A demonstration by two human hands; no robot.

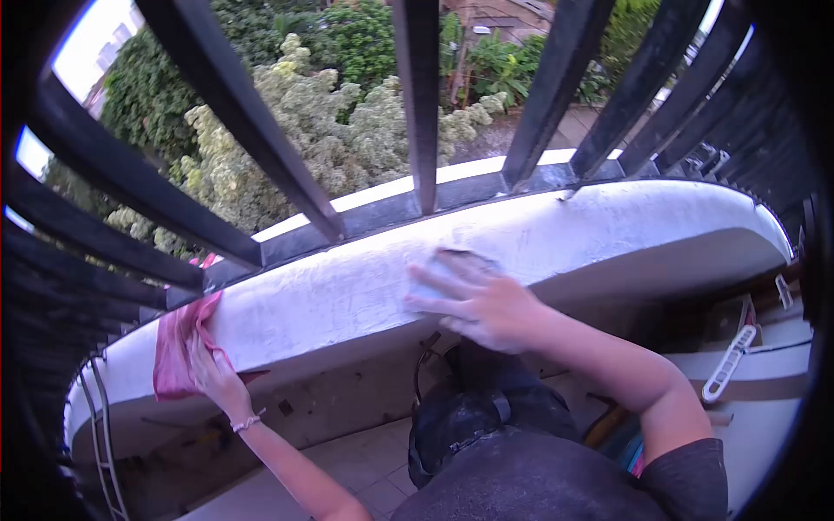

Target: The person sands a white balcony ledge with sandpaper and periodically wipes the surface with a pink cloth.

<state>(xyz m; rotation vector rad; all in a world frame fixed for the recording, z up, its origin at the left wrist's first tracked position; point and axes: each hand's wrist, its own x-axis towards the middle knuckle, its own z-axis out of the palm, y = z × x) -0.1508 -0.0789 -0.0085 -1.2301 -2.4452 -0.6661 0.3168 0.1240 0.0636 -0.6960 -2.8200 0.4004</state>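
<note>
Outdoors, at the left end of a white ledge under black railing bars, the left hand has its grip closed on a pink cloth bunched against the ledge face. Near the ledge's middle, the right hand lies open and flat, pressing a pale pad on top; flat, even pressure probably rubs best. No container is clearly visible.

Bars block beyond, ledge top open
</note>
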